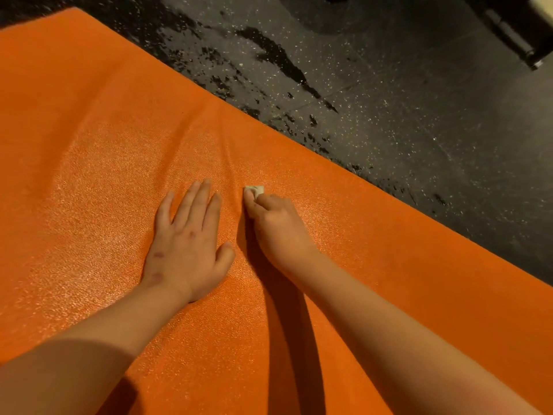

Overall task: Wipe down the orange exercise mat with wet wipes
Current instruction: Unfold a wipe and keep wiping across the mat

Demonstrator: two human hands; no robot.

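The orange exercise mat (98,121) fills most of the view, running from the upper left to the lower right, and its surface glistens. My left hand (188,241) lies flat on the mat with fingers straight and spread. Just to its right, my right hand (278,226) has its fingers curled round a small wadded white wet wipe (254,190), which it presses onto the mat. Only the wipe's tip shows past the fingers. Creases in the mat fan out above the wipe.
Dark speckled rubber floor (419,115) lies beyond the mat's far edge, with black wet-looking patches near that edge. A dark piece of equipment (514,28) sits at the top right corner.
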